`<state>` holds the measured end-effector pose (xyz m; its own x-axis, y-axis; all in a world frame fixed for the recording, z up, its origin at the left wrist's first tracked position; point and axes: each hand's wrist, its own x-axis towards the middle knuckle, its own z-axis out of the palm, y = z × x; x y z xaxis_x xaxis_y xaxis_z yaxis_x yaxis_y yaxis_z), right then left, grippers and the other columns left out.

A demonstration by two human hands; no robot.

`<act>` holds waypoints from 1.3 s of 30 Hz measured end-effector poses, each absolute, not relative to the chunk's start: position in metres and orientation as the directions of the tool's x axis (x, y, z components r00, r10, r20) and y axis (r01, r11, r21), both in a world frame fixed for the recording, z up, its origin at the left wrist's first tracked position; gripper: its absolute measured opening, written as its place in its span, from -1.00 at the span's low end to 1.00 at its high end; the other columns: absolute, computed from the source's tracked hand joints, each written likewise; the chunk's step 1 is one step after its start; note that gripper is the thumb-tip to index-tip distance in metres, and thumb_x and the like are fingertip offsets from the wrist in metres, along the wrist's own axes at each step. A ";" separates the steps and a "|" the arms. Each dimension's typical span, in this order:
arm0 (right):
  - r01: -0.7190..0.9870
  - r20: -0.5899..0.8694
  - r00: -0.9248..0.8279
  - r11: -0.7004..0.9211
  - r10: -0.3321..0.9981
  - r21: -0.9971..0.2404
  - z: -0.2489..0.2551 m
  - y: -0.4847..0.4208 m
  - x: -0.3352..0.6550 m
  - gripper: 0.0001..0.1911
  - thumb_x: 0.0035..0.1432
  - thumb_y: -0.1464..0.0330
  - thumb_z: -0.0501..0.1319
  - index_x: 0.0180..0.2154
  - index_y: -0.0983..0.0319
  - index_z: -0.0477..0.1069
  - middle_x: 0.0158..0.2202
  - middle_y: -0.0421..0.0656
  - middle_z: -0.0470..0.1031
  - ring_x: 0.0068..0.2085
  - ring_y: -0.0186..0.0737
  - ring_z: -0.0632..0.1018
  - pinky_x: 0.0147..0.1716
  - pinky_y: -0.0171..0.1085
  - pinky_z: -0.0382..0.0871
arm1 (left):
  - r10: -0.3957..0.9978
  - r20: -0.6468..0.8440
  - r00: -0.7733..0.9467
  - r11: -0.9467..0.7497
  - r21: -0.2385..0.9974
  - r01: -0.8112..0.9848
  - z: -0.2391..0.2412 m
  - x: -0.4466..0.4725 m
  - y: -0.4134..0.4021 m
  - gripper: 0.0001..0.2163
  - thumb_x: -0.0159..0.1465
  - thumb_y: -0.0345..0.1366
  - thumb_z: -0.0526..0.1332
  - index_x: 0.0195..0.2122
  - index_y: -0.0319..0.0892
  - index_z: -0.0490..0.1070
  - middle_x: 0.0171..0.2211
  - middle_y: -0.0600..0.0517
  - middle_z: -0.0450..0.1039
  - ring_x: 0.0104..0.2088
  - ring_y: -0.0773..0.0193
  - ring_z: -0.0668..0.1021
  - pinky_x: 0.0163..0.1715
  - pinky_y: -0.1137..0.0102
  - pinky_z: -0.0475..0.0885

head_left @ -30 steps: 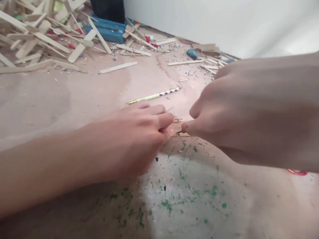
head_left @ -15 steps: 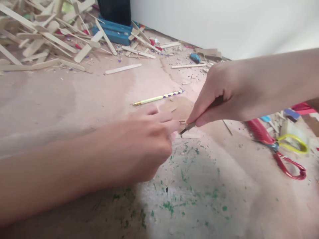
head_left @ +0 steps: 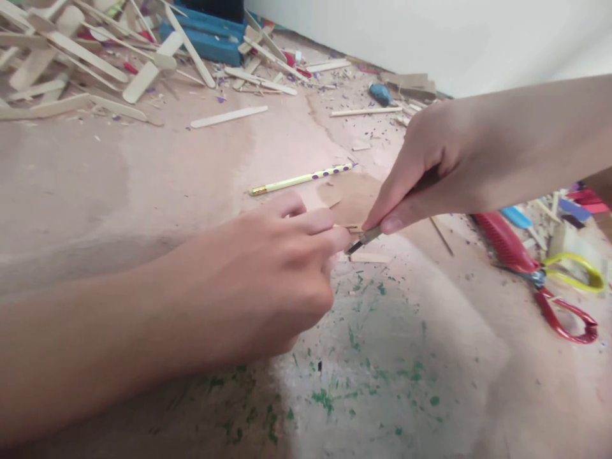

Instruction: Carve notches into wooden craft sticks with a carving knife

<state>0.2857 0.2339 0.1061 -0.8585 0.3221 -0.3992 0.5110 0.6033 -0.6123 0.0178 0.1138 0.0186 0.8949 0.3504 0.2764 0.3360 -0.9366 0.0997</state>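
Observation:
My right hand (head_left: 421, 172) is closed round the handle of a craft knife (head_left: 364, 240), its blade tip pointing down and to the left. That tip meets a thin wooden stick (head_left: 370, 257) lying on the table, right by the fingertips of my left hand (head_left: 287, 268). The left fingers are curled together and pressed down on the end of the stick, mostly hiding what is under them. A pale yellow pencil (head_left: 303, 179) with purple spots lies just beyond the left hand.
A heap of craft sticks (head_left: 86, 57) covers the far left, beside a blue block-like object (head_left: 203, 38). One loose stick (head_left: 229, 117) lies before it. Pliers or snips with red and yellow handles (head_left: 538, 277) lie at right. Green paint marks (head_left: 325, 400) stain the table (head_left: 430, 395).
The view has shifted slightly, so the far things sit a little higher. Both hands stay at the stick; the knife has barely moved.

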 end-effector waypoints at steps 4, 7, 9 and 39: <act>0.491 -0.439 -0.864 0.611 0.248 -0.621 0.108 0.231 0.291 -0.66 0.66 0.21 0.38 0.19 0.22 0.85 -0.24 -0.31 0.84 -0.31 -0.40 0.67 -0.36 -0.45 0.43 | 0.366 0.306 0.879 -0.930 0.087 0.357 0.013 0.019 0.110 -0.77 0.39 -0.46 0.31 -0.36 -0.05 0.68 -0.13 -0.10 0.69 -0.12 -0.03 0.61 -0.03 0.02 0.51; 0.514 -0.453 -0.850 0.615 0.269 -0.598 0.110 0.225 0.293 -0.64 0.71 0.17 0.32 0.20 0.17 0.85 -0.41 -0.41 0.71 -0.48 -0.52 0.44 -0.48 -0.44 0.22 | 0.367 0.300 0.880 -0.930 0.116 0.348 0.012 0.019 0.110 -0.77 0.39 -0.46 0.33 -0.38 -0.04 0.67 -0.13 -0.10 0.70 -0.11 -0.04 0.62 -0.01 -0.01 0.51; 0.557 -0.472 -0.825 0.593 0.312 -0.582 0.108 0.222 0.295 -0.59 0.73 0.13 0.27 0.17 0.17 0.85 -0.50 -0.48 0.57 -0.51 -0.56 0.30 -0.49 -0.40 0.09 | 0.365 0.302 0.880 -0.931 0.125 0.343 0.012 0.019 0.110 -0.74 0.40 -0.48 0.31 -0.38 -0.04 0.66 -0.14 -0.10 0.69 -0.11 -0.06 0.61 -0.01 -0.04 0.51; 0.465 0.019 -0.835 0.724 0.550 -0.510 0.090 0.136 0.332 -0.78 0.71 0.32 0.37 0.16 0.09 0.84 -0.39 -0.33 0.69 -0.57 -0.40 0.43 -0.40 -0.30 0.44 | 0.372 0.271 0.887 -0.925 0.183 0.332 0.035 0.016 0.105 -0.78 0.20 -0.55 0.27 -0.36 -0.10 0.65 -0.13 -0.15 0.79 -0.15 -0.13 0.74 -0.11 -0.04 0.76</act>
